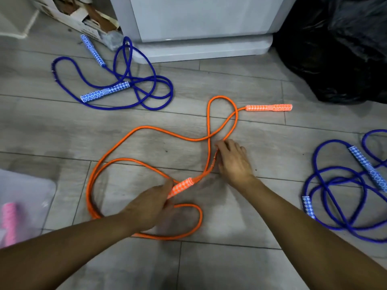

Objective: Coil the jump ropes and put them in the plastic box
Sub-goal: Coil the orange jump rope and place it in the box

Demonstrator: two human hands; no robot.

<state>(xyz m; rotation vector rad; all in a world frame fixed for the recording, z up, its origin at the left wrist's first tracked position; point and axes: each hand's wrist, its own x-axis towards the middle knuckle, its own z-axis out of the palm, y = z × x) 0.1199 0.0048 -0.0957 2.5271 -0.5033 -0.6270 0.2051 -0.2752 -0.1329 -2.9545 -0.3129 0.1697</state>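
An orange jump rope point(146, 129) lies in loose loops on the grey floor in the middle. My left hand point(150, 204) grips its near orange-and-white handle point(181, 186). My right hand point(232, 160) pinches the orange cord a little beyond that handle. The other orange handle point(269, 107) lies farther back to the right. A blue jump rope point(117, 84) lies tangled at the back left, and another blue jump rope point(343, 185) lies at the right edge. The clear plastic box point(27, 197) sits at the left edge with a pink handle point(9, 222) inside.
A white appliance base point(201, 49) stands at the back centre. A cardboard box point(83, 15) with scraps sits behind the left blue rope. A black plastic bag point(339, 49) fills the back right corner.
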